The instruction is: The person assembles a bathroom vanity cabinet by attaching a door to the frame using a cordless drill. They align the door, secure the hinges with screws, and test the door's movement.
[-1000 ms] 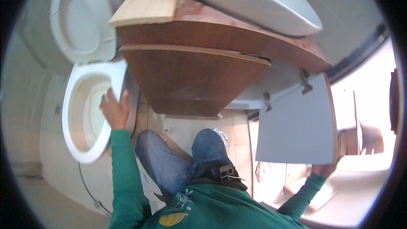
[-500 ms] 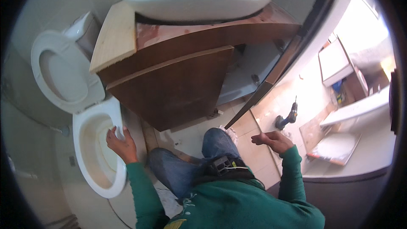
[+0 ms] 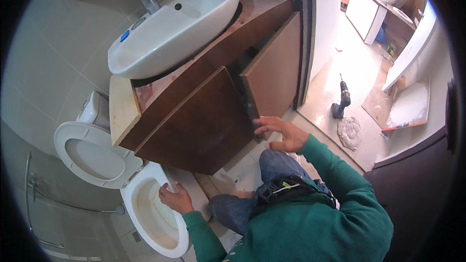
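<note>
My right hand [image 3: 286, 136], fingers stretched out, is at the lower edge of the right cabinet door [image 3: 274, 63]; whether the fingertips touch it I cannot tell. That brown door stands slightly ajar under the washbasin [image 3: 174, 31]. Beside it the left cabinet door [image 3: 199, 126] hangs askew, its edge standing out from the vanity [image 3: 194, 73]. My left hand [image 3: 177, 199] is empty with fingers apart, over the near side rim of the toilet bowl [image 3: 138, 208].
The toilet lid [image 3: 94, 153] is raised. Past the doorway, a cordless drill [image 3: 342, 99] stands upright on the floor near a round pale cushion [image 3: 349, 133]. Boards [image 3: 407, 102] and a white cabinet [image 3: 366, 12] lie farther off. A dark door [image 3: 412, 189] is at my right.
The right cabinet door has swung from wide open to nearly closed. My right hand has moved left to its lower edge. My view has turned to the right; my left hand stays by the toilet.
</note>
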The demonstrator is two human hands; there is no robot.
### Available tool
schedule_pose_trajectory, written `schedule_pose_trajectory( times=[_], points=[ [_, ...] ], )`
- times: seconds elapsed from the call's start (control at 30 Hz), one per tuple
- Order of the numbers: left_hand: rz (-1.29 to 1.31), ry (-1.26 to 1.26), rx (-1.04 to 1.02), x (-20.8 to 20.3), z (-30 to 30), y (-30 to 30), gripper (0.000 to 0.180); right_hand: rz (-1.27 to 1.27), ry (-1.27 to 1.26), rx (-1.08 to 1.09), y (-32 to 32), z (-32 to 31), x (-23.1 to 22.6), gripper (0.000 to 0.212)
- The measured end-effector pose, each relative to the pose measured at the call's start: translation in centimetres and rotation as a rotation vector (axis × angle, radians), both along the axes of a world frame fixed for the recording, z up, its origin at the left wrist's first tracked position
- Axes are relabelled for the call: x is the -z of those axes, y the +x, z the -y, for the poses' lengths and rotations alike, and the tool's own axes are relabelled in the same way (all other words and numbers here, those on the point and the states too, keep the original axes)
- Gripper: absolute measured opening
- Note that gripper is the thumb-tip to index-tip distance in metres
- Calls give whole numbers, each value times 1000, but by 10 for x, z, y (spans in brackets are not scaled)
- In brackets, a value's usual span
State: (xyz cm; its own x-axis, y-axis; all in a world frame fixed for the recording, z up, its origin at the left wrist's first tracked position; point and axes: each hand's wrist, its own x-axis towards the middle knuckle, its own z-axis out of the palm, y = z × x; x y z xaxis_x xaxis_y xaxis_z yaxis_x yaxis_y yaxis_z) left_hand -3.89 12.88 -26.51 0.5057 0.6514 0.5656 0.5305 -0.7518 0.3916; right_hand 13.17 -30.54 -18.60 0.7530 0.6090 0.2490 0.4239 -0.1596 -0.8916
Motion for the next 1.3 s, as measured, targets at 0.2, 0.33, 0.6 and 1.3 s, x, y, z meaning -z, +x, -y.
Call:
schedule_pose_trajectory(
  times=[0.2,0.33,0.6,1.3],
  points=[
    [-30,0,-8,6,0,-4,42,-121,-61,88,16,-12,30,28],
    [-1,42,18,1,2,-5,42,-303,278,479,8,2,60,30],
    [-24,-19,-35,8,-6,-7,46,-285,-1260,25,-27,104,257,62],
    [-274,-88,-10,29,-53,-17,63,-535,-945,599,-236,175,342,63]
  ],
)
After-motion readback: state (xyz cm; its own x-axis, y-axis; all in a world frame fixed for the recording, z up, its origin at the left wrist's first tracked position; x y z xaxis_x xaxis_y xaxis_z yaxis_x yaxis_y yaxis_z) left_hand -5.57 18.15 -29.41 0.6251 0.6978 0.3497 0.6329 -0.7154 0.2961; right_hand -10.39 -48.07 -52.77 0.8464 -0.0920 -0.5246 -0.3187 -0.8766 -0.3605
